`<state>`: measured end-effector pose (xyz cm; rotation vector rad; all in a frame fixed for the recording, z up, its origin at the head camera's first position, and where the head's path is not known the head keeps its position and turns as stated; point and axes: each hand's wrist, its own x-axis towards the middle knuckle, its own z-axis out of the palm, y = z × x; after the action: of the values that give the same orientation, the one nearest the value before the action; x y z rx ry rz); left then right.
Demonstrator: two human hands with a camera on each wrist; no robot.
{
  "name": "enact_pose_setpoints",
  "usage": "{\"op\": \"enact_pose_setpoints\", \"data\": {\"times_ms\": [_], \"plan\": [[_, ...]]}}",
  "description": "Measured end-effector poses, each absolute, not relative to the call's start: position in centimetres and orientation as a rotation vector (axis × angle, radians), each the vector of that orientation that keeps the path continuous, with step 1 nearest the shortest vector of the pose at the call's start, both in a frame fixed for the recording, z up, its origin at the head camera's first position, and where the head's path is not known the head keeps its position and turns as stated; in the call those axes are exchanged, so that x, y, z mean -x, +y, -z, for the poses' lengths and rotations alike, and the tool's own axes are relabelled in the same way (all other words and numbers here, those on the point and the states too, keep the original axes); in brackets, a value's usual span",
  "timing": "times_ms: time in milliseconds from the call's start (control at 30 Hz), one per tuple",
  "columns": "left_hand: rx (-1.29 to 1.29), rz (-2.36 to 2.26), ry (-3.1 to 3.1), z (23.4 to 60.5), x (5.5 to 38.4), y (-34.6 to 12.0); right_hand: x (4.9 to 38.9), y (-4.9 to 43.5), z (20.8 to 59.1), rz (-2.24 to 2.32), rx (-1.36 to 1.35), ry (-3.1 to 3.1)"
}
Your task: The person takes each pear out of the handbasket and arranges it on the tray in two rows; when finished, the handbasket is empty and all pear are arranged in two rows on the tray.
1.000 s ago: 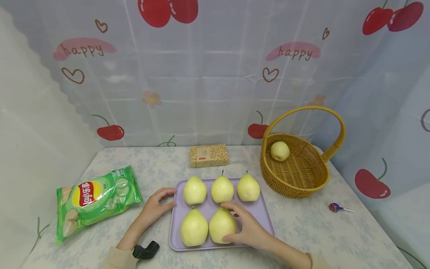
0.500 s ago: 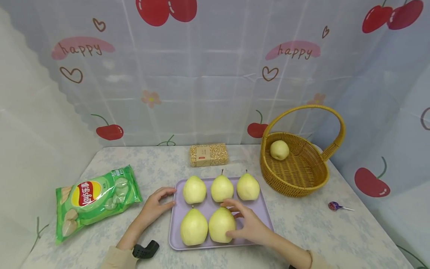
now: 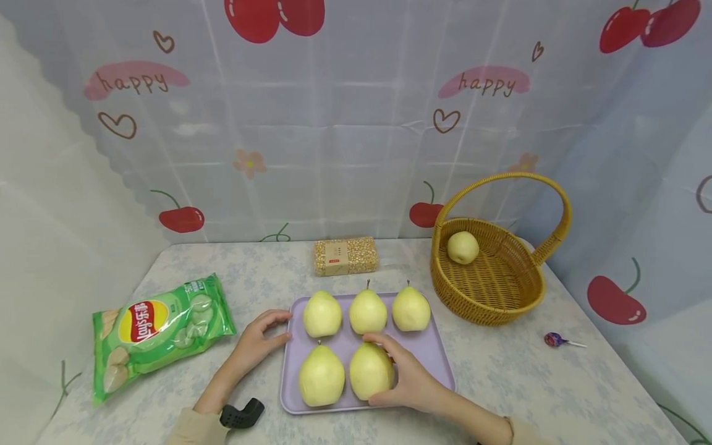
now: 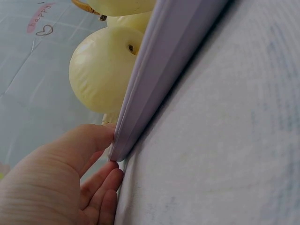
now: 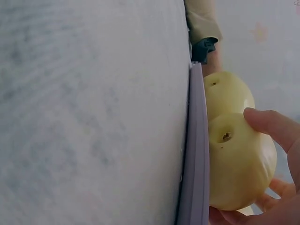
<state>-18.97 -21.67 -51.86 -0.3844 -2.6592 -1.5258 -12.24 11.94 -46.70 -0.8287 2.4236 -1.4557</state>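
Observation:
Pale yellow-green pears stand on a lilac tray (image 3: 439,358), three at the back and two in front. My right hand (image 3: 414,380) grips the front right pear (image 3: 369,372), thumb on its near side and fingers round its far and right sides. In the right wrist view this pear (image 5: 241,164) sits low against the tray's edge, its fingers partly hidden behind it. At the tray's left edge rests my left hand (image 3: 258,339), thumb and fingertips touching the side. The left wrist view shows its thumb (image 4: 96,136) against the rim near a corner.
A wicker basket (image 3: 489,318) with a tall handle stands back right, one pear (image 3: 463,248) inside. Behind the tray lies a pack of grains (image 3: 361,255). A green chip bag (image 3: 167,334) lies at left, a lollipop (image 3: 555,339) at right. A black device (image 3: 242,414) sits at the left wrist.
My right hand's fingers have closed in around the front right pear. That pear has shifted slightly right, away from the front left one. The left hand stays in place.

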Motion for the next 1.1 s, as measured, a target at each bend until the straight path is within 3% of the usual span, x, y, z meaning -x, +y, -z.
{"op": "enact_pose_setpoints", "data": {"times_ms": [1100], "plan": [[0.398,1.55,-2.637,51.42,18.6,-21.46,12.07,12.53,46.72,1.439,0.89,2.479]]}}
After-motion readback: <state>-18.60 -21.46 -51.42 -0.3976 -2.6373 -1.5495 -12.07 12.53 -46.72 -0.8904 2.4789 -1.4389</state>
